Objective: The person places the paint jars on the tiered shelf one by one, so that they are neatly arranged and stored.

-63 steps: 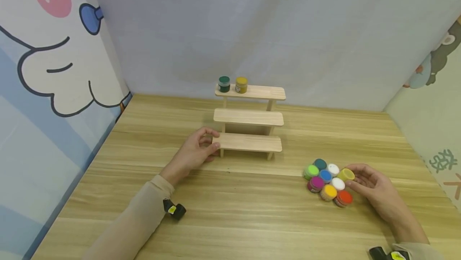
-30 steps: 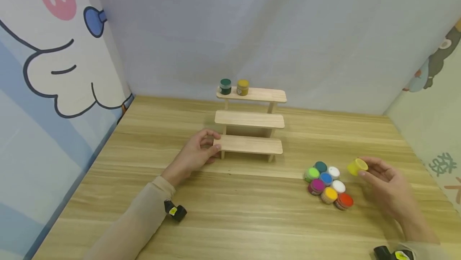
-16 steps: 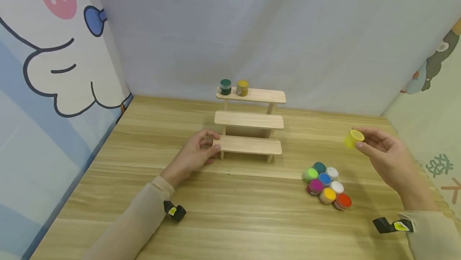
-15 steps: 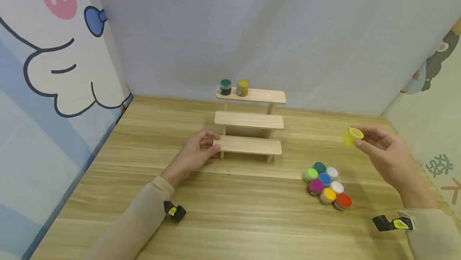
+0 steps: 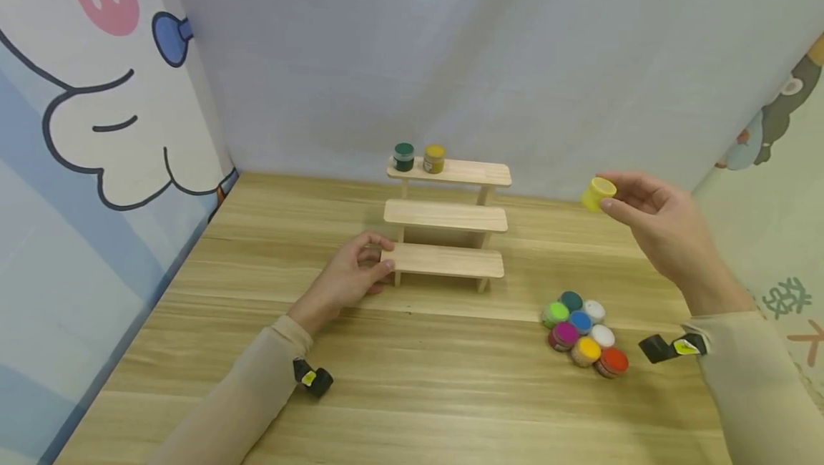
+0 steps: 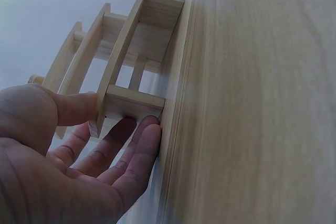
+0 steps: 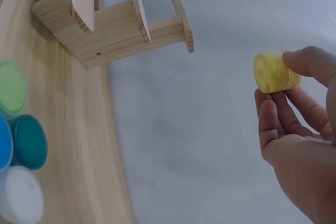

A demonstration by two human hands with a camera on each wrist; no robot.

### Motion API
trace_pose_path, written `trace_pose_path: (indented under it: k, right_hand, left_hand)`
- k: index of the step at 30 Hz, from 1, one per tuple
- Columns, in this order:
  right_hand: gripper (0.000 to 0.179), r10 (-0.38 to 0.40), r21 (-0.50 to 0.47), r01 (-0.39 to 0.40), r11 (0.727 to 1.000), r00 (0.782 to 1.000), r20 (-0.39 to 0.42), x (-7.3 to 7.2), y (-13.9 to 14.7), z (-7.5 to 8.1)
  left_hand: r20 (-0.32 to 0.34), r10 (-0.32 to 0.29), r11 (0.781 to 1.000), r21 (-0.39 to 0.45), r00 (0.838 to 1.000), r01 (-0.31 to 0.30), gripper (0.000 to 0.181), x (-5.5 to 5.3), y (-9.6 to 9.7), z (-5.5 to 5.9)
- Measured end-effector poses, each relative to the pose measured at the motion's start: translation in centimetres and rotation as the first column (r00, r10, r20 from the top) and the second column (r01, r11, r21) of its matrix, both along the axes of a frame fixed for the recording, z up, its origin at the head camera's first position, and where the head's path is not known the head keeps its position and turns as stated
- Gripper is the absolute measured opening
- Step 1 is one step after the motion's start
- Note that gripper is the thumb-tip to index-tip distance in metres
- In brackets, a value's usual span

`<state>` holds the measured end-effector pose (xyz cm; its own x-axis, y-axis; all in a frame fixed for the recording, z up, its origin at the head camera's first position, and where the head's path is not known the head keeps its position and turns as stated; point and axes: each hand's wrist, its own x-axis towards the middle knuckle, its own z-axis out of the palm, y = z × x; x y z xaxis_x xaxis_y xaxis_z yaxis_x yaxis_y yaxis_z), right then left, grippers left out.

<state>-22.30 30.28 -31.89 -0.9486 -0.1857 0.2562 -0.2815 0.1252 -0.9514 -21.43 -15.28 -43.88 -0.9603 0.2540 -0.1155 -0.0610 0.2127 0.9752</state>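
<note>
My left hand (image 5: 350, 273) holds the left end of the lowest step of a small three-step wooden display stand (image 5: 444, 260). In the left wrist view, the thumb lies on that step's end and the fingers (image 6: 137, 163) reach beneath it. Raised above the table at the right, my right hand (image 5: 666, 232) pinches a small yellow paint jar (image 5: 598, 194) between thumb and fingers. The right wrist view shows this yellow jar (image 7: 274, 72) tipped on its side. On the stand's top step, a dark green jar (image 5: 403, 157) and a mustard-yellow jar (image 5: 434, 159) stand side by side toward the left.
Several paint jars sit clustered on the wooden table (image 5: 450, 393) at the right, among them a purple jar (image 5: 563, 336), a red jar (image 5: 612, 362) and a light green jar (image 5: 555, 315). A pale cloth backdrop (image 5: 450, 57) hangs behind the stand.
My right hand has lifted the yellow jar out of the cluster, then carried it up, back and somewhat left toward the stand. The left hand has stayed on the stand.
</note>
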Motion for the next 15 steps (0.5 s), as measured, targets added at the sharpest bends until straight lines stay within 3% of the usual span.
trace_pose_path:
  k: [6, 12, 15]
  right_hand:
    - [0.038, 0.005, -0.003, -0.005, 1.000, 1.000, 0.000, -1.6, -2.3, 1.1]
    - [0.036, -0.023, 0.074, 0.026, 0.997, 0.999, -0.039, -3.0, -4.2, 2.0]
    - [0.037, -0.004, 0.052, 0.006, 0.999, 0.999, -0.051, -3.7, -5.2, 2.2]
  left_hand:
    - [-0.007, -0.009, 1.000, -0.008, 1.000, 0.009, 0.027, 0.0, 0.0, 0.1]
    - [-0.006, 0.001, 1.000, -0.013, 1.000, -0.001, 0.027, 0.1, 0.0, 0.2]
    - [-0.008, -0.002, 1.000, -0.012, 1.000, 0.001, 0.028, 0.1, 0.0, 0.2]
